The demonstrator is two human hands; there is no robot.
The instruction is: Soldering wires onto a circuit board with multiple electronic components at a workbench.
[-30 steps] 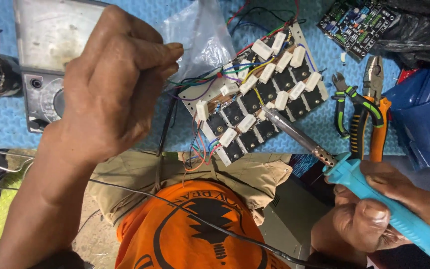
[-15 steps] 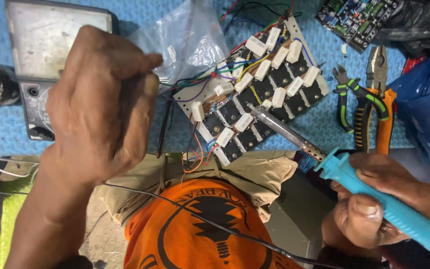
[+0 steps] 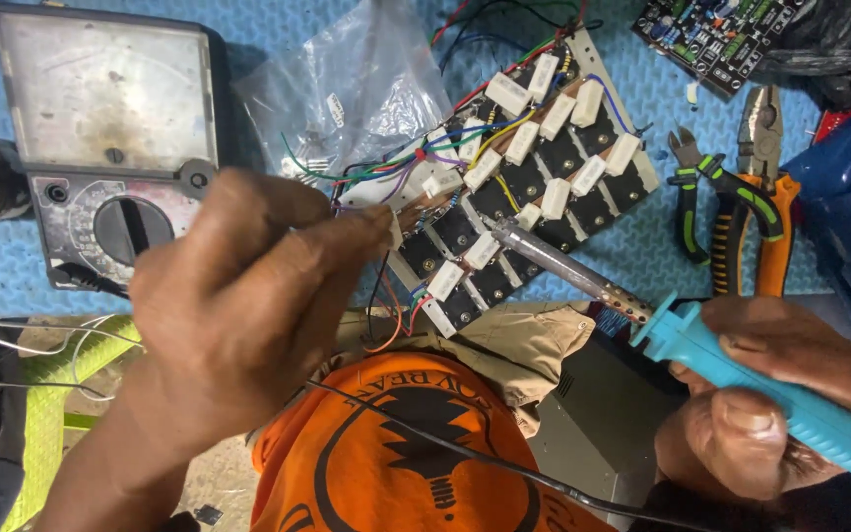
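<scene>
The counter (image 3: pixel 12 271) is covered by a blue textured mat, worn and smudged in places. Even, soft light is cast over it, with only faint shadows. Below its near edge, a strip of pale, dusty floor (image 3: pixel 219 478) is seen, and a yellow-green band (image 3: pixel 46 394) is laid across that lower left corner.

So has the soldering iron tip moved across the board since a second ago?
Yes. The soldering iron tip slid left along the circuit board, away from the pliers.
</scene>
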